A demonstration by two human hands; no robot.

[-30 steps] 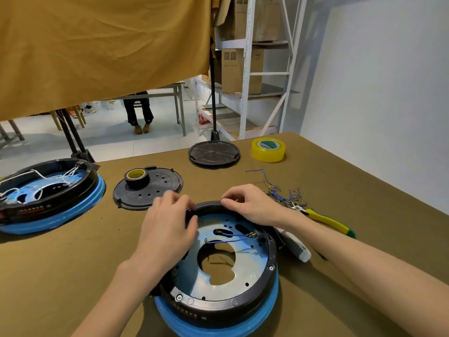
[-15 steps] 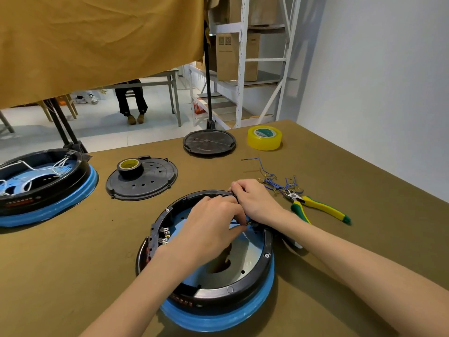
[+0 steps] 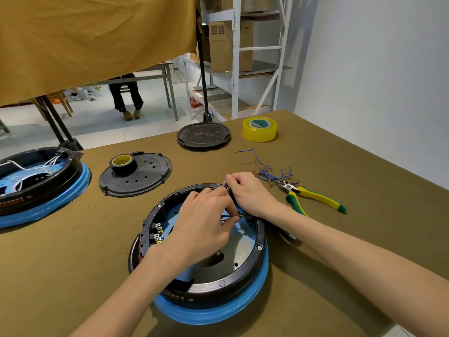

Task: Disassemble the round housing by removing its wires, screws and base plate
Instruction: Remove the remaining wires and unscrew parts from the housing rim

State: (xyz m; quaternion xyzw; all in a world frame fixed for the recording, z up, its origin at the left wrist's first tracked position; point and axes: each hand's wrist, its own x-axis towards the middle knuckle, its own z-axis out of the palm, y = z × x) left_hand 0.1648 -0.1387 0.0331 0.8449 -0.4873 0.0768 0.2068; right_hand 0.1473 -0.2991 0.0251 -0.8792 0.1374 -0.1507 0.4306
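The round housing (image 3: 209, 283), black on a blue ring, sits near the table's (image 3: 73, 263) near edge. The left hand (image 3: 201, 224) reaches inside it, fingers curled, pinching a thin wire (image 3: 240, 216) at the far right of the base plate (image 3: 233, 254). The right hand (image 3: 250, 193) grips the housing's far rim. Cut blue wires (image 3: 274, 175) and pliers (image 3: 313, 195) lie just right.

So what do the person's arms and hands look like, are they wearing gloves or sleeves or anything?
No gloves and no sleeves that show. Both forearms are bare from the bottom edge of the picture up to the wrists. The left hand and the right hand are bare too, with no ring, watch or bracelet that I can see. The fingernails that show look short and plain.
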